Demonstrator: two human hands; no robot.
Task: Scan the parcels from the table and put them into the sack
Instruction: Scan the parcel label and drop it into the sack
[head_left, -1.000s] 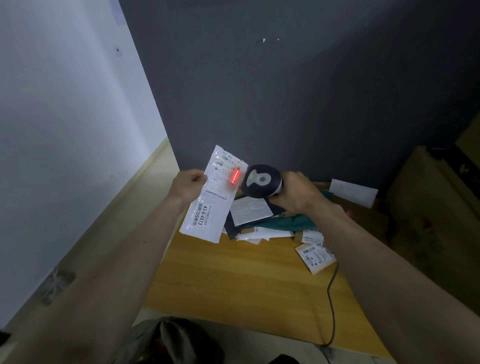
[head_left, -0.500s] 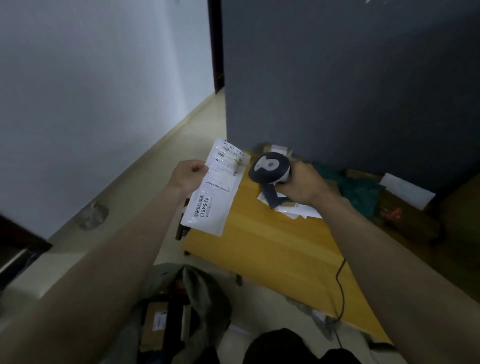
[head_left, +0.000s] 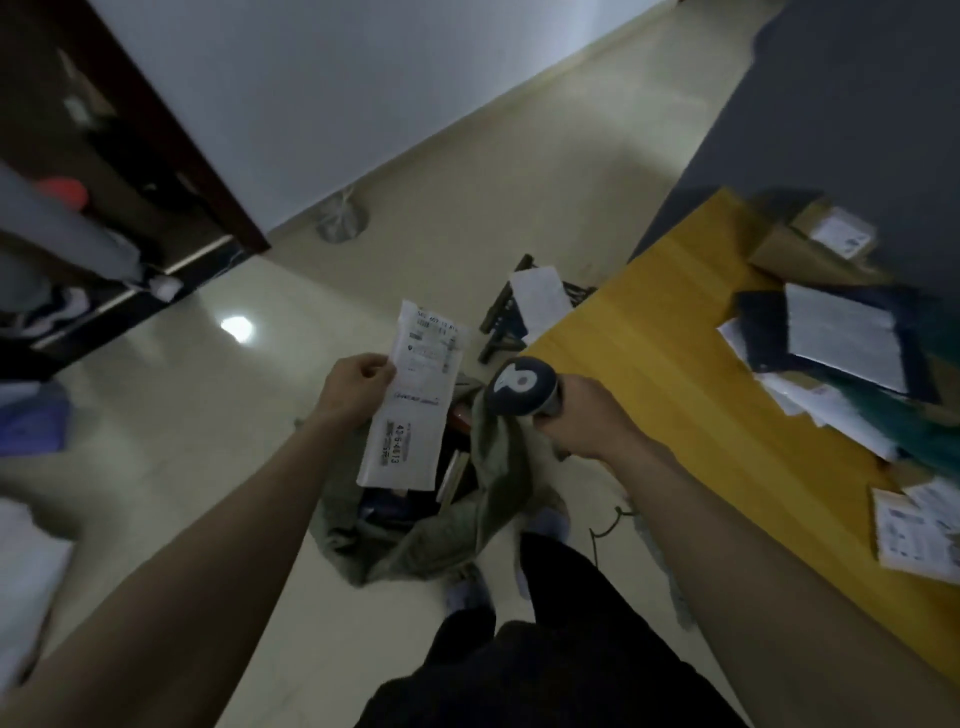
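Left hand (head_left: 358, 387) pinching the white flat parcel (head_left: 413, 400) by its left edge, thumb over the front, label side facing up toward the camera. Parcel hanging upright directly above the open mouth of the olive sack (head_left: 457, 525), which slumps on the floor with other items already visible inside (dark, hard to make out). Lower edge of the parcel just over the opening, not yet in.

To do the drop well: lower the parcel a little further so the bottom edge passes inside the rim, then release; letting go from higher risks it catching the folded fabric lip on the right side and sliding out onto the floor. Angling it toward the darker gap at the centre looks safest.

Right hand (head_left: 587, 415) wrapped around the handle of the barcode scanner (head_left: 522, 389), grip full on it, head pointing left near the sack's raised edge. Further right, the yellow wooden surface (head_left: 675, 364) carrying the remaining parcels (head_left: 841, 332) in a loose heap, waiting for scanning.
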